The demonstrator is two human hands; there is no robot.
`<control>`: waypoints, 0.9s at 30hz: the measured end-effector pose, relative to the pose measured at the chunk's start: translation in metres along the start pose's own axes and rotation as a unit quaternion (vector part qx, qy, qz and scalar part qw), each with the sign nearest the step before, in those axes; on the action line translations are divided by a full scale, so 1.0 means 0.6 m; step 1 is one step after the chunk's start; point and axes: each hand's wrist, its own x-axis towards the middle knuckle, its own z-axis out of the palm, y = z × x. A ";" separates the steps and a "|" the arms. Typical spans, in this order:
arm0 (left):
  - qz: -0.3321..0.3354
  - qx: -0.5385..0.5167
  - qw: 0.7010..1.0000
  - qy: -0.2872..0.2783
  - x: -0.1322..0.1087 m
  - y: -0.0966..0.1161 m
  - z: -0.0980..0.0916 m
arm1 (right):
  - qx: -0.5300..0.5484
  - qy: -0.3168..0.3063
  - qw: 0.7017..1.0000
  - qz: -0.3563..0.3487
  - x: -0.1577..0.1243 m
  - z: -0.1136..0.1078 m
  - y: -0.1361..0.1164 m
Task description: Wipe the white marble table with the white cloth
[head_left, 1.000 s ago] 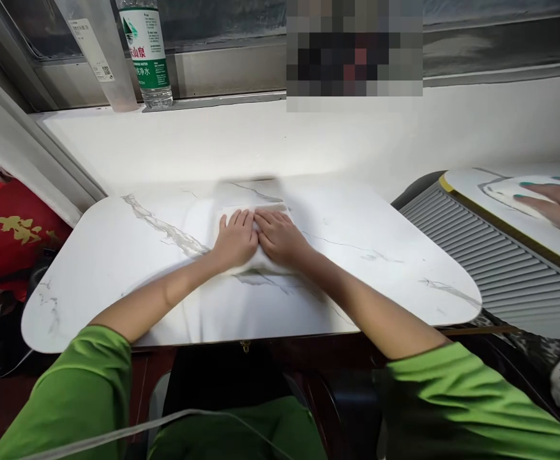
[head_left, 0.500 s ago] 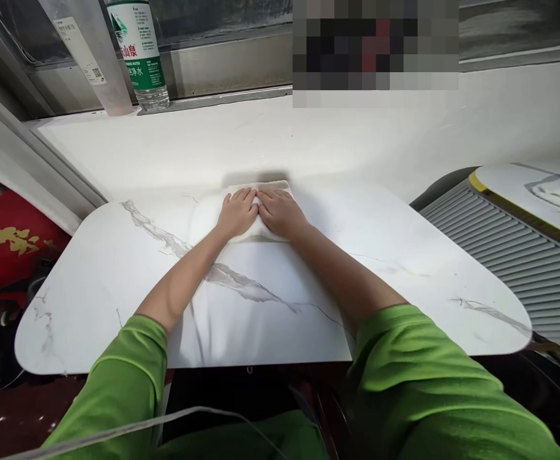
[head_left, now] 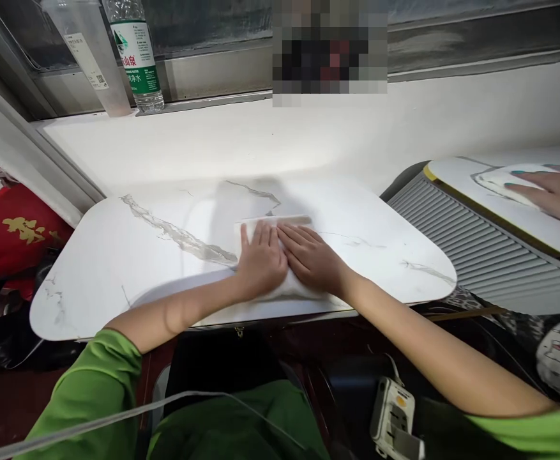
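A folded white cloth (head_left: 280, 225) lies on the white marble-patterned table (head_left: 117, 262), a little right of its middle and near the front edge. My left hand (head_left: 260, 262) lies flat on the cloth, fingers stretched forward. My right hand (head_left: 311, 259) rests flat beside it, its fingers touching those of the left. Both palms press down on the cloth and cover most of it. My arms come out of green sleeves.
A water bottle (head_left: 133, 57) and a clear plastic cup (head_left: 90, 57) stand on the window ledge at the back left. At the right, another person's hand (head_left: 550, 191) lies on a cloth on a second table. A ribbed grey panel (head_left: 476, 249) sits between the tables.
Both hands slid the cloth from the table's far edge back toward me and slightly right. The other person's hand has come back into view at the right.
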 end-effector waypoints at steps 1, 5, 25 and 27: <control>0.027 -0.002 1.000 0.001 -0.005 0.021 0.003 | -0.004 -0.010 1.000 -0.003 -0.027 -0.007 0.008; 0.088 -0.020 0.996 -0.010 -0.002 0.090 0.013 | -0.009 -0.042 0.999 0.027 -0.108 -0.029 0.042; 0.012 -0.047 0.999 -0.021 0.332 -0.006 0.055 | 0.030 0.028 0.989 0.140 0.157 0.038 0.269; 0.014 -0.054 0.998 -0.015 0.353 -0.016 0.056 | 0.029 0.036 0.988 0.150 0.178 0.045 0.284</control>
